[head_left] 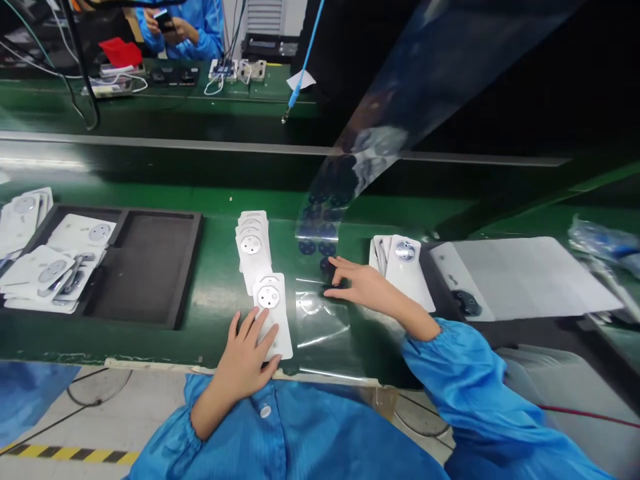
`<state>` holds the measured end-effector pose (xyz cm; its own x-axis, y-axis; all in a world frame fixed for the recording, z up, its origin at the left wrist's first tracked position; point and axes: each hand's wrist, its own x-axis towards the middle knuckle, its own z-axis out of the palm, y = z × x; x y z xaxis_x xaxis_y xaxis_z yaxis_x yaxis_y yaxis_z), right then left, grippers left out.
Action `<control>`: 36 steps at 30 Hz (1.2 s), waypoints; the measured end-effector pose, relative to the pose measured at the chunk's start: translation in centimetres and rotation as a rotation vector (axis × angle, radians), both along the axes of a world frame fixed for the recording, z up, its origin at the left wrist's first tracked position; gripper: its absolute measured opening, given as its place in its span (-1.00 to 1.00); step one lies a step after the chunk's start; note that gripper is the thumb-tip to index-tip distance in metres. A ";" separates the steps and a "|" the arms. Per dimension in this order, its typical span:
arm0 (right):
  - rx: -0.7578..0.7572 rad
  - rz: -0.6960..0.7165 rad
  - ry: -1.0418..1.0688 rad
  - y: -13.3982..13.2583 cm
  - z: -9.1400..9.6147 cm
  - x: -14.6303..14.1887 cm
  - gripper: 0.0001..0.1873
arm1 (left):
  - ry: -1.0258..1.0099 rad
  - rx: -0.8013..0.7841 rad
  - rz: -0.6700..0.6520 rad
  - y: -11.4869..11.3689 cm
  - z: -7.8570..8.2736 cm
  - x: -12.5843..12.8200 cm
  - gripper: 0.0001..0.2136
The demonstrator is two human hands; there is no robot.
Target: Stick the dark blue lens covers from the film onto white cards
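Observation:
My left hand rests with fingers spread on a white flat panel that has a round, holed disc near its top. Behind that panel, several similar panels lie overlapped in a row. To the right, my right hand reaches over a clear film strip carrying dark round stickers. Its index fingertip touches a dark sticker near the strip's end; the thumb stands apart below, by another dark spot. Further right, more white panels lie partly behind my right forearm.
At left, a black divided tray holds piled white panels. Right, a white sheet lies over a dark tray, beside a plastic bag. The film rises toward upper right. A blue cable hangs ahead; a co-worker holds a phone.

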<state>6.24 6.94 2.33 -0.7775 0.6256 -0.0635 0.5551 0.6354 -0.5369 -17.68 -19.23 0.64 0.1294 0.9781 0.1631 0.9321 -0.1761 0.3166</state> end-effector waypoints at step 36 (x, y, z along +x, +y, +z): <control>-0.859 -0.653 0.506 -10.7 -1.6 -11.3 -0.58 | -0.040 0.022 0.201 1.3 -0.3 0.3 -0.65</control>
<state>-5.01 -3.79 0.72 -0.3849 0.8151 -0.4329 0.2422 -0.3634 -0.8996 -17.34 -17.91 0.34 -0.0749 0.9798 0.1853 0.9360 0.0050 0.3520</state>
